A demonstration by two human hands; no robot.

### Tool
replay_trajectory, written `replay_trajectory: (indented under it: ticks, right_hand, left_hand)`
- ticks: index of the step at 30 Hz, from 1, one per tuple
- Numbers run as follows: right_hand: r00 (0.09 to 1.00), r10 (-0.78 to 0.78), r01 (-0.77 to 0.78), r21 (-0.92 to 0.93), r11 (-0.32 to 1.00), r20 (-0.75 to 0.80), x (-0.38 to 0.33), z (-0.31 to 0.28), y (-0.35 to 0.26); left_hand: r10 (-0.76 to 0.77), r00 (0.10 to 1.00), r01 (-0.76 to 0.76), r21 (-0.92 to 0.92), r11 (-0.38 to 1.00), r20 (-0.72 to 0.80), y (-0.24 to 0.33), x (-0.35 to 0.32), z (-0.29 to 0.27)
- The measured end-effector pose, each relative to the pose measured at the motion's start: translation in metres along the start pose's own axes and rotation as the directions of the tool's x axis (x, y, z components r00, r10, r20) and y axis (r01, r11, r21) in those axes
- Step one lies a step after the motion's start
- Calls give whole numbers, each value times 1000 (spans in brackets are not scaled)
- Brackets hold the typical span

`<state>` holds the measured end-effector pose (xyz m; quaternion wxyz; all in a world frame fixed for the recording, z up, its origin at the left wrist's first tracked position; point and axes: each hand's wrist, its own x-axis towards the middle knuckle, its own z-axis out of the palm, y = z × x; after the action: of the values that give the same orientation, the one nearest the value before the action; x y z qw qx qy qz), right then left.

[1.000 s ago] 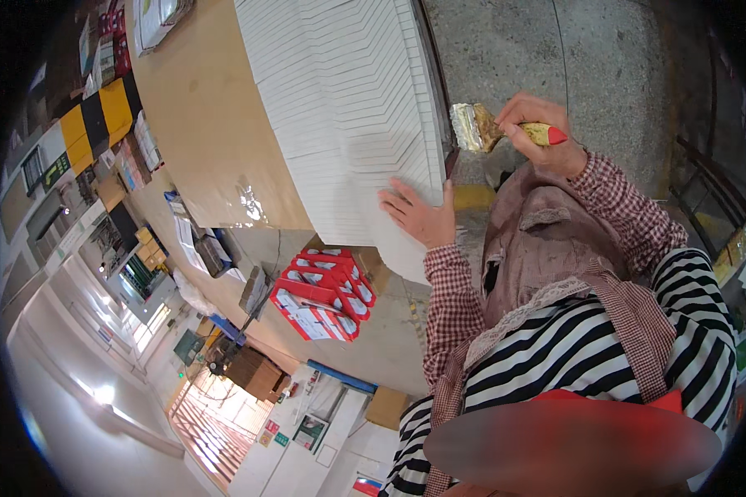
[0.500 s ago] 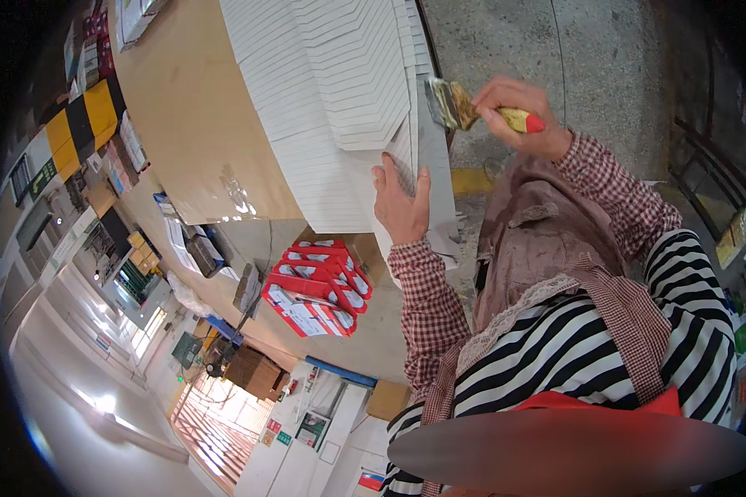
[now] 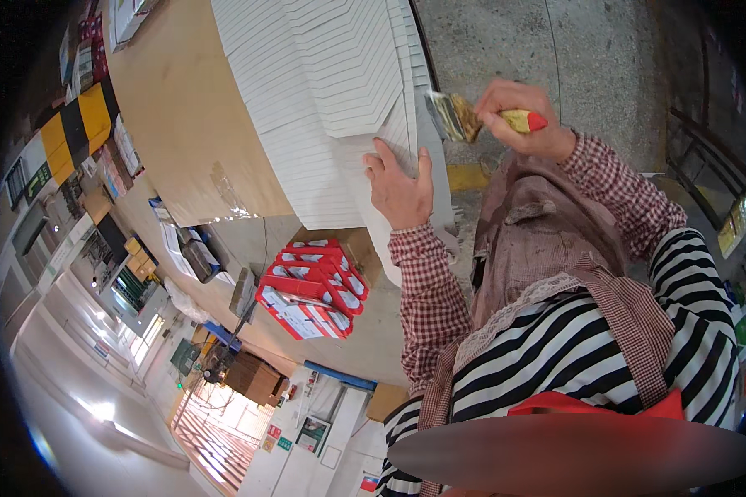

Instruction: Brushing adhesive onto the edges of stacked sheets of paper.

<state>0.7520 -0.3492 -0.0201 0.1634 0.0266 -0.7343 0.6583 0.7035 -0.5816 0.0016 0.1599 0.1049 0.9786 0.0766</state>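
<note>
Sheets, white, fanned in a stack on the desk, now steadied at the near edge by the left hand, flat, fingers apart. Right hand, fingers clamped on brush, moved closer to the stack's edge.

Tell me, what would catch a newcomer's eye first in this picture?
First, the big fanned stack of white sheets lying on the tan worktable at the top of the view. The left hand presses flat on the stack's near edge, while the right hand grips a paintbrush with a yellow and red handle beside it. Lower down, left of the checked sleeve, lies a pile of red and white packets.
</note>
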Motion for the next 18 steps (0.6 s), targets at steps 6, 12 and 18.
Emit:
replay_trajectory:
  ticks: [6,12,18]
  right_hand:
    - [993,84,-82,35,996,-77,-28,-10,-23]
    - [993,-17,5,-98,995,-120,-43,-8,-25]
    - [986,-100,75,-184,980,-131,-44,11,-21]
  left_hand:
    - [-108,989,115,71,991,-98,12,-8,28]
    - [-174,963,219,223,950,-207,-4,-59,65]
    - [60,986,-54,43,998,-154,-32,-63,36]
